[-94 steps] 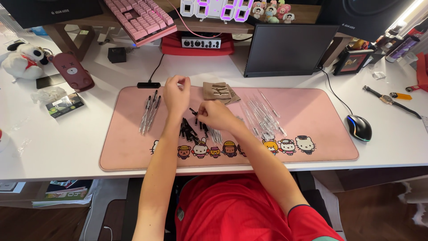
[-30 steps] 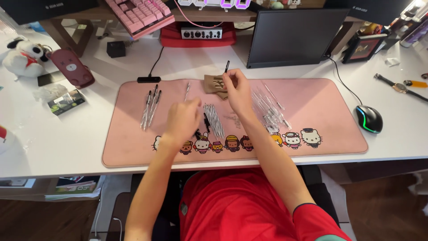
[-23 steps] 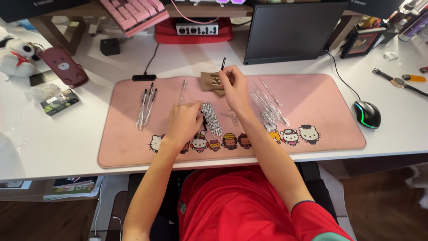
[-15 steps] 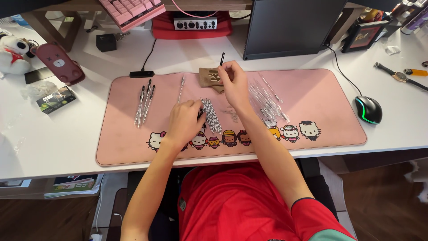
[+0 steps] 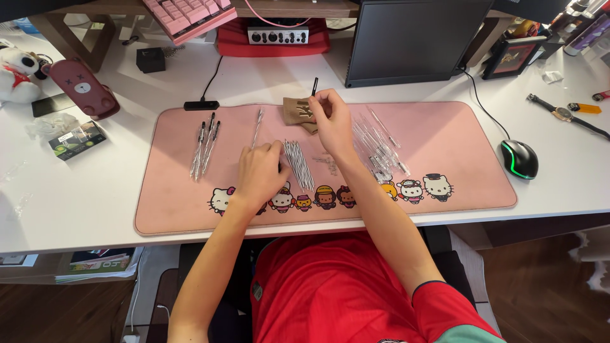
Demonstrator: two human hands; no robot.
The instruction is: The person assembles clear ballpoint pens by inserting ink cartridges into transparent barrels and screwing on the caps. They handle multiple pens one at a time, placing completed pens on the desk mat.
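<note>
From the head camera, the only view I have, both hands are over the pink desk mat [image 5: 457,127]. My left hand [image 5: 260,171] lies palm-down, fingers curled, with the fingertips touching the near side of a tight row of clear tubes [image 5: 297,164] just to its right. I cannot tell whether the fingers pinch one or only rest against the row. My right hand [image 5: 330,117] is further out, at the far edge of the mat. Its fingers are drawn together over a brown pouch [image 5: 295,113], and a thin black stick [image 5: 314,86] rises from the fingertips, which look clamped on it.

Well to the left of the left hand lie a few finished pens [image 5: 204,149], and a single clear tube [image 5: 257,127] lies just beyond its knuckles. To the right of the right forearm is a loose scatter of clear barrels [image 5: 378,146].

I judge this the picking-up stage of putting pen parts together: one black piece drawn at the pouch, the tubes steadied below. The next move calls for lifting the stick clear without dragging the pouch, and singling out one tube without fanning the row.
</note>
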